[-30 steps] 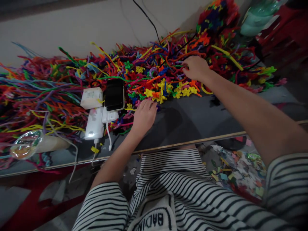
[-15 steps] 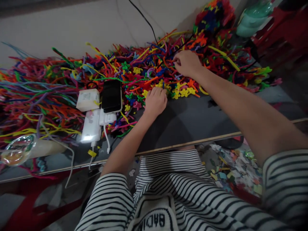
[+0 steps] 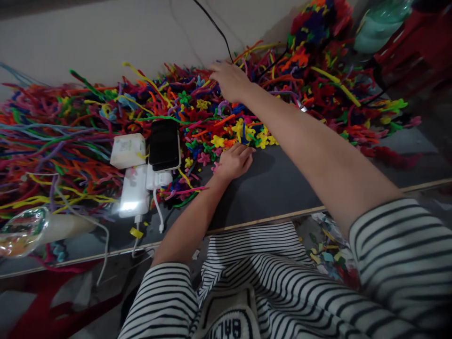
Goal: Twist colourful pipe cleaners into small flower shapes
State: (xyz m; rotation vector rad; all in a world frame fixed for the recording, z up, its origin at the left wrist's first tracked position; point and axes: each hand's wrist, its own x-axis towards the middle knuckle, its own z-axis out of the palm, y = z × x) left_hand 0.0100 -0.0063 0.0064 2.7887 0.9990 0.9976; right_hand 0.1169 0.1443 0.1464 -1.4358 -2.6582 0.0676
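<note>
Head view, my only feed. Left hand point(image 3: 236, 162): fingers curled in and close together, by the near edge of the heap of fuzzy stems point(image 3: 187, 113), just below the yellow flowers point(image 3: 243, 131). Can't tell from here if it pinches anything. Right hand point(image 3: 229, 81): over the far side of the heap, fingers bent, a little spread, tips toward the wall; their undersides are hidden, so I can't tell if a stem is caught. Stems and flowers cover most of the grey table point(image 3: 278, 179), tangled.

Risks, my call: a pull at the far side could drag neighbours along, since the stems interlock. Right forearm crosses low above the pile, so it could sweep flowers toward me. Black cable point(image 3: 217, 26) drops into the heap near the right hand; it could get snagged with a stem. Phone point(image 3: 164, 145) and power bank point(image 3: 134, 190) sit left of the left hand; an elbow catching the white cable point(image 3: 157, 207) could shift them. Lidded cup point(image 3: 70, 227) near the edge could tip if knocked.
</note>
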